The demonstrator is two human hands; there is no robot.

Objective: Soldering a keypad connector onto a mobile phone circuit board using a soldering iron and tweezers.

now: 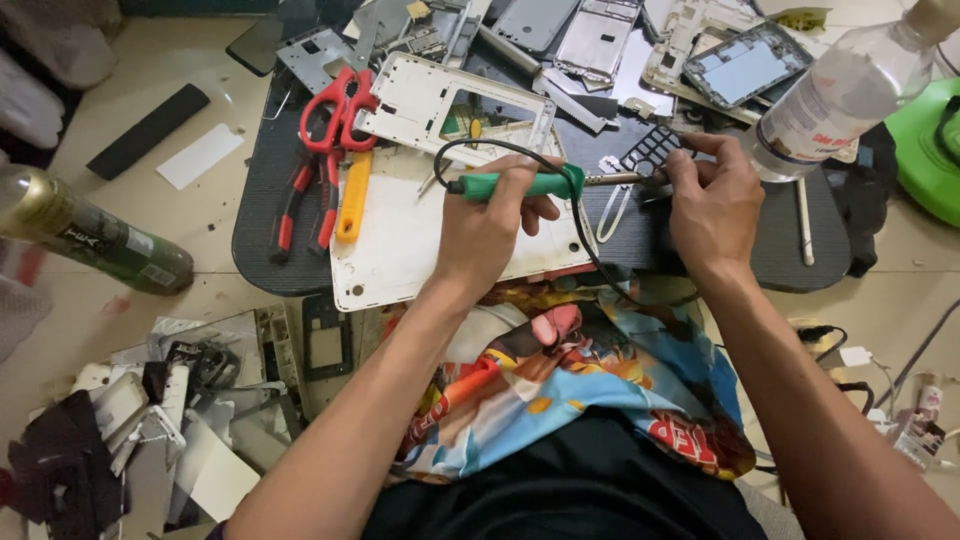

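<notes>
My left hand [490,225] is wrapped tight around the green plastic handle of a corded soldering iron [520,184], its metal tip pointing right toward my other hand. My right hand [715,200] pinches a small black perforated plastic grille [652,150] between thumb and fingertips, right at the iron's tip. I judge I am mid-step, working heat into that piece; next I need a steady tip and a firm pinch clear of the hot metal. Under my left wrist lies a white flat back panel [400,240]. Farther left sit red-handled scissors [335,105] and a yellow plastic pry tool [352,195]; beyond my right hand leans a clear plastic bottle [850,90].
</notes>
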